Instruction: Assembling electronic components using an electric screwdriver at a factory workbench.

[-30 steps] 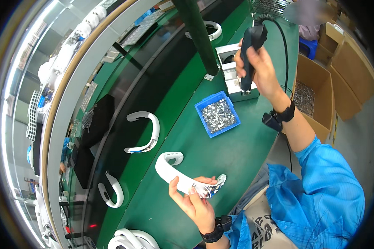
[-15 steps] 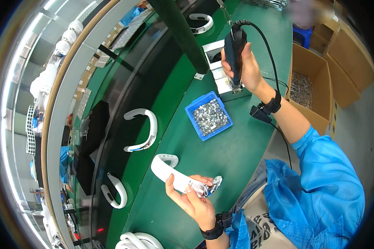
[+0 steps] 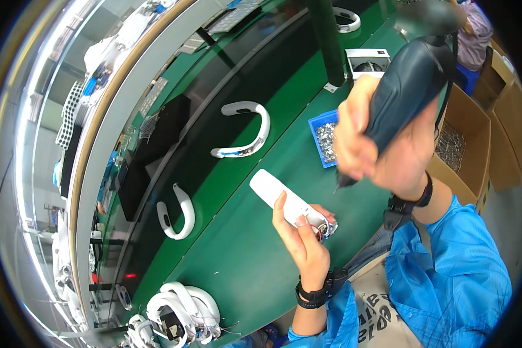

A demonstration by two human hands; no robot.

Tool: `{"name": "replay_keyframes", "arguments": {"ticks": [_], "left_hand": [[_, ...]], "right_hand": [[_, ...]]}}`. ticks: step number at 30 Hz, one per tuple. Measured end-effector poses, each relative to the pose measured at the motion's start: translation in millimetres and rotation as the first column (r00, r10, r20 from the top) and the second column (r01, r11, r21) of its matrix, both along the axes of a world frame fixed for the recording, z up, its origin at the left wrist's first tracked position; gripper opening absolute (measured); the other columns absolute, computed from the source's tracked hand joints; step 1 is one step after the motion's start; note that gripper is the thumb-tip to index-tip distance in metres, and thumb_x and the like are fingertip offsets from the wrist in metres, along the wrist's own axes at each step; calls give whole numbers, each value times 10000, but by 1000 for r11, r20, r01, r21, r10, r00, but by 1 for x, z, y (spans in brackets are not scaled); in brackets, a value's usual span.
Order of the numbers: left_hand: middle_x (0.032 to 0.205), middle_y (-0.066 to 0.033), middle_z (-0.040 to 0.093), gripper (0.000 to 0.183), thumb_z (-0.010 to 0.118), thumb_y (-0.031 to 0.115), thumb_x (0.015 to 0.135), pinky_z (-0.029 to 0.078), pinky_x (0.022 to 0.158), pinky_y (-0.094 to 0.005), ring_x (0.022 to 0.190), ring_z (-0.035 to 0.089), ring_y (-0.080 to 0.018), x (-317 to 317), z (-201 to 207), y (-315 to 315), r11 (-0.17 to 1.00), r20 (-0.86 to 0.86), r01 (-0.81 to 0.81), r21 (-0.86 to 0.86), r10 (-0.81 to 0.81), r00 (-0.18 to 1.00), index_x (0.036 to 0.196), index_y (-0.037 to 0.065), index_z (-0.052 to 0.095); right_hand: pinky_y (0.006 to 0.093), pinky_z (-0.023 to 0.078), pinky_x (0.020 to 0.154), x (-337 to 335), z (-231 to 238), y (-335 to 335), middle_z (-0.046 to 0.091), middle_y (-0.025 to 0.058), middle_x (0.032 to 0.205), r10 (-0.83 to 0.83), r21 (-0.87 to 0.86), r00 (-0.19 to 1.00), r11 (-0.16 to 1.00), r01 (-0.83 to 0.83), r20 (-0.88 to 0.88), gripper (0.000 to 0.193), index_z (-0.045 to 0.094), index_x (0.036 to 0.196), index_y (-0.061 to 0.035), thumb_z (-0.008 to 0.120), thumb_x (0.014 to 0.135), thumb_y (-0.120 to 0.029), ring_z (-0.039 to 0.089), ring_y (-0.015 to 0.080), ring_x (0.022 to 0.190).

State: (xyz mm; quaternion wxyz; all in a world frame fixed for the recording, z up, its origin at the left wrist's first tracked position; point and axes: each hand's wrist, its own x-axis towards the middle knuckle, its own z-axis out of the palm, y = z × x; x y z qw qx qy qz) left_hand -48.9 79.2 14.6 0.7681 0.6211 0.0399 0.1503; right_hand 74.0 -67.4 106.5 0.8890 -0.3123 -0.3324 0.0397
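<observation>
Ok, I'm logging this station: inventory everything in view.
Held curved piece: one, white, centre
Handheld tool: one, dark, right of centre
Tray: one, blue, left of tool
Metal bits: uncountable, silver, in tray
Loose curved pieces: at least three, white, left to top
Piece pile: uncountable, white, bottom left
Boxy device: one, white, top right
Post: one, dark green, top
Worktop: one, green, underneath
Cartons: several, brown, right
Co-worker: one, mauve clothing, upper right
Far-left items: too small to count
Wristbands: two, black, both wrists
Left hand: one, bare, holding piece
Right hand: one, bare, holding tool
</observation>
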Motion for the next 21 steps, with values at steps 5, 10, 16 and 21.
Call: {"name": "replay_keyframes", "arguments": {"ticks": [5,10,16,21], "left_hand": [[1368,-160,523,479,350,75,1129,584,804,-330,916,688,-185,-8,-6,5,1000,10,-15,-27,15,1000,1603,45,284],[1438,-159,471,476,362,84,1131,580,843,-324,964,681,-180,-12,-12,12,999,-6,-46,-22,46,999,1600,40,298],[1405,-157,493,468,358,85,1135,566,871,-321,977,668,-167,-21,0,21,995,-56,-57,87,62,997,1596,31,296],[1380,-153,511,467,374,94,1136,551,910,-328,1003,662,-168,-20,-8,24,993,58,-77,89,72,996,1591,23,295]], "right_hand": [[285,416,436,-21,12,47,542,71,659,246,-1,967,969,-246,-61,992,552,990,0,411,836,-969,507,148,502],[286,431,438,-28,11,65,539,75,651,245,-32,962,968,-251,-117,994,555,981,3,415,834,-970,514,144,499],[282,454,454,-37,15,79,542,72,622,213,-191,968,953,-236,-135,1067,585,914,26,409,773,-1017,521,136,494],[284,474,485,-41,14,83,535,59,609,187,-245,970,944,-222,-156,1099,589,862,28,374,740,-1043,524,125,492]]}}
